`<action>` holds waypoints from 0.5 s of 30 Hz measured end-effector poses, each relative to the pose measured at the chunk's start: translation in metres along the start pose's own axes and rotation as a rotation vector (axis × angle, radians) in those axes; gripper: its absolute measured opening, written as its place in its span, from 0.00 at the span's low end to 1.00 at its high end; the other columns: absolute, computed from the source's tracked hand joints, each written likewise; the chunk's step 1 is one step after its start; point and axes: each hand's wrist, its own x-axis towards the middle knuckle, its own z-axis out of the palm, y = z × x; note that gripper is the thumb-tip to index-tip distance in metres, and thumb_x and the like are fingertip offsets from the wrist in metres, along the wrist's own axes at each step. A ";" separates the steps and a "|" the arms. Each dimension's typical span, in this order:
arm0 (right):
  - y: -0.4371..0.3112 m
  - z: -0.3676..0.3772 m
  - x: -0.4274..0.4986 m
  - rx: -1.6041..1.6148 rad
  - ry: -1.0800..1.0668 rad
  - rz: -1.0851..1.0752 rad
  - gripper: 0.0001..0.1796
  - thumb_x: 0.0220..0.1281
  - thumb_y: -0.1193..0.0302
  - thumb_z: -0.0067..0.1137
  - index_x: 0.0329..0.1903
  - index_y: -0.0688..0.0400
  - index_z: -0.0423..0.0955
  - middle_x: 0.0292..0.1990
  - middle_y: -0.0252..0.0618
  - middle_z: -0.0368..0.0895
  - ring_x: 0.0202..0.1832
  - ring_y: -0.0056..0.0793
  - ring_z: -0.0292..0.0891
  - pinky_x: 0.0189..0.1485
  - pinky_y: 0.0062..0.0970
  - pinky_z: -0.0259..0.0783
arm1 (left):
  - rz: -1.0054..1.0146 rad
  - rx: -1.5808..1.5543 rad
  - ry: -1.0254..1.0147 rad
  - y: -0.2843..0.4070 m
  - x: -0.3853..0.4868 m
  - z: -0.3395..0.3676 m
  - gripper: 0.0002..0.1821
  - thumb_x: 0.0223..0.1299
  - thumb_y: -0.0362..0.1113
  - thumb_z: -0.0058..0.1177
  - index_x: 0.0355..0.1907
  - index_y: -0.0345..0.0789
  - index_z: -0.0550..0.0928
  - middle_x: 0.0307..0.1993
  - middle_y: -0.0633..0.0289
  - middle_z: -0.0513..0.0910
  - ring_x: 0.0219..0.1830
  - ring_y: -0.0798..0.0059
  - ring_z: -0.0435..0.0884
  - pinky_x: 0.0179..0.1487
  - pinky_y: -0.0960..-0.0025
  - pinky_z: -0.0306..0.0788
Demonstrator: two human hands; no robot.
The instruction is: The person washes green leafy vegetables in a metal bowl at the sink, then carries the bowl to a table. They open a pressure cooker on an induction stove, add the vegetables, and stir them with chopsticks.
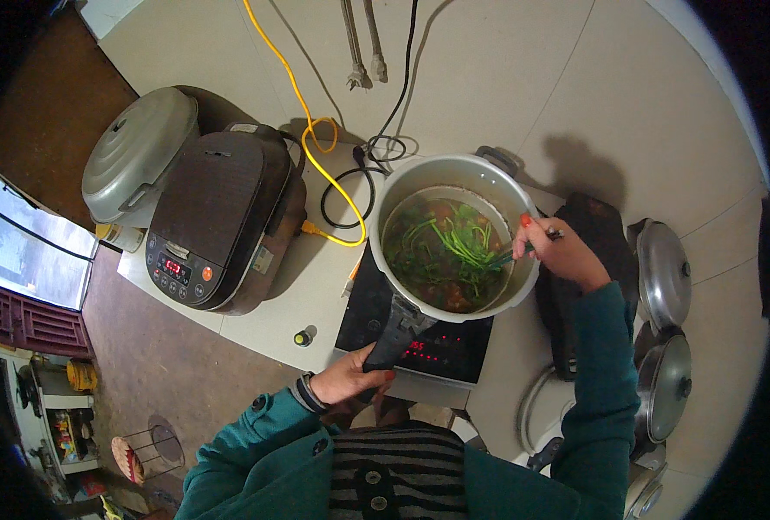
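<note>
An aluminium pressure cooker pot (385, 195), lidless, stands on a black induction cooktop (372, 312) whose red display is lit. My left hand (352, 377) is wrapped around the pot's long black handle (398, 335). Over the pot's right rim, my right hand (554, 250) grips a thin utensil (505, 259), perhaps chopsticks. Its lower end reaches into green leafy stems (466, 237) lying in brownish broth (417, 279). Chunks of food show at the broth's surface, and the utensil's tip is hidden among the greens.
Left of the pot stands a dark rice cooker (216, 208) with a yellow cord (294, 78), beside a domed metal lid (141, 149). A small bottle cap (303, 338) sits near the counter's front edge. Lidded pots (664, 273) line the right, past a black case-like object (593, 227).
</note>
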 end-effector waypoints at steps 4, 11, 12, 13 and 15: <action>0.006 0.007 0.004 0.008 -0.029 -0.054 0.23 0.65 0.60 0.36 0.20 0.61 0.72 0.21 0.34 0.74 0.25 0.23 0.68 0.32 0.23 0.64 | -0.029 -0.025 0.014 0.005 -0.002 0.003 0.18 0.59 0.30 0.47 0.53 0.37 0.65 0.24 0.67 0.73 0.24 0.82 0.72 0.29 0.77 0.69; 0.014 0.038 0.011 0.090 -0.148 -0.157 0.19 0.64 0.65 0.38 0.24 0.61 0.73 0.23 0.37 0.75 0.27 0.26 0.69 0.35 0.25 0.65 | -0.041 -0.068 0.021 0.004 -0.001 0.002 0.15 0.58 0.28 0.47 0.48 0.36 0.67 0.27 0.67 0.73 0.28 0.83 0.72 0.32 0.77 0.69; 0.015 0.044 0.013 0.090 -0.145 -0.184 0.18 0.64 0.65 0.39 0.25 0.60 0.73 0.23 0.37 0.75 0.27 0.25 0.68 0.34 0.24 0.65 | -0.034 -0.072 0.013 0.004 -0.002 0.002 0.14 0.57 0.28 0.47 0.47 0.36 0.67 0.28 0.67 0.73 0.28 0.83 0.72 0.32 0.77 0.69; 0.014 0.042 0.011 0.084 -0.146 -0.156 0.18 0.64 0.64 0.38 0.25 0.60 0.73 0.23 0.37 0.75 0.27 0.25 0.68 0.34 0.24 0.65 | -0.026 -0.078 0.005 0.004 -0.002 0.002 0.14 0.57 0.29 0.47 0.47 0.36 0.67 0.28 0.67 0.73 0.29 0.83 0.72 0.32 0.77 0.69; 0.005 0.033 0.006 0.074 -0.153 -0.106 0.20 0.65 0.63 0.37 0.25 0.60 0.74 0.23 0.36 0.75 0.26 0.24 0.67 0.33 0.23 0.64 | -0.006 -0.052 0.013 0.000 -0.002 0.001 0.16 0.58 0.30 0.47 0.50 0.36 0.66 0.27 0.67 0.73 0.27 0.82 0.72 0.31 0.77 0.69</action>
